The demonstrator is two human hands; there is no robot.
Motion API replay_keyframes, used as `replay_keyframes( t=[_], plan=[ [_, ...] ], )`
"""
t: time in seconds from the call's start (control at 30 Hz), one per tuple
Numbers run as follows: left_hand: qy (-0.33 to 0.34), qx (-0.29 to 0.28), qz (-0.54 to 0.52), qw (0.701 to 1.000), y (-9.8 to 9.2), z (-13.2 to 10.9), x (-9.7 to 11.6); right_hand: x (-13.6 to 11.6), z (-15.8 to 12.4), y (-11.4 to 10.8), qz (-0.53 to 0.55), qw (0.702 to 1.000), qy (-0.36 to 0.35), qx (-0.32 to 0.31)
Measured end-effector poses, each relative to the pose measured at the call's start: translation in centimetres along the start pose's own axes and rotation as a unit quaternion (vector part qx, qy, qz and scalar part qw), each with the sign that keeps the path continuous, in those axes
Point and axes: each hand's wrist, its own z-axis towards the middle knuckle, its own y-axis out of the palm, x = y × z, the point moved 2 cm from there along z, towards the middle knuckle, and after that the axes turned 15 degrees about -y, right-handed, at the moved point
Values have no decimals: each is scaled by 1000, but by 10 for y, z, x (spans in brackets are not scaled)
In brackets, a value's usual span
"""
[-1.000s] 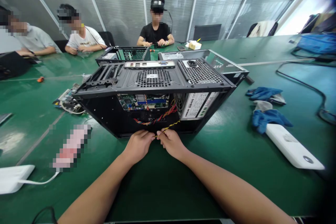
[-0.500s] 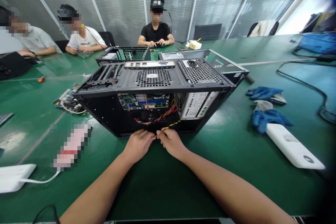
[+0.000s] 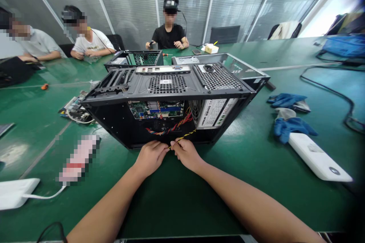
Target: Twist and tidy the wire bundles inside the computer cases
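Note:
An open black computer case (image 3: pixel 171 87) lies on its side on the green table (image 3: pixel 256 159), its motherboard (image 3: pixel 155 109) and power supply (image 3: pixel 212 112) showing inside. A yellow-and-black twisted cable (image 3: pixel 185 135) runs out of the case toward me. My left hand (image 3: pixel 149 156) and my right hand (image 3: pixel 186 154) meet at the case's near edge, both with fingers pinched on the end of that cable. A bundle of red and orange wires (image 3: pixel 171 128) hangs just above my hands.
Blue gloves (image 3: pixel 293 126) and a white device (image 3: pixel 319 157) lie to the right. A white box with a cable (image 3: pixel 15 193) sits at the left, a circuit board (image 3: pixel 72 108) behind it. Another case (image 3: pixel 134 59) stands farther back. Three people sit across the table.
My hands stay pinched on the cable in nearly the same spot. The person in black across the table has raised one hand to the side.

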Motion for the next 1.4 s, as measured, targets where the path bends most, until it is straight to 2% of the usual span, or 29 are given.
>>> replay_keyframes(
  t=[0.23, 0.57, 0.87, 1.2, 1.4],
  plan=[
    [14, 16, 10, 1000, -2, 1, 2, 0, -1, 0, -1, 1000, -5, -1],
    [16, 0, 35, 999, 0, 2, 2, -4, -1, 1, 9, 1000, 5, -4],
    [18, 57, -17, 998, -5, 1, 4, -4, 0, -1, 36, 999, 24, 29],
    [12, 96, 3, 995, -4, 0, 2, -6, 0, 0, 34, 999, 23, 26],
    [6, 70, 32, 997, -2, 1, 2, -1, -2, 1, 20, 1000, 4, 19]
  ],
)
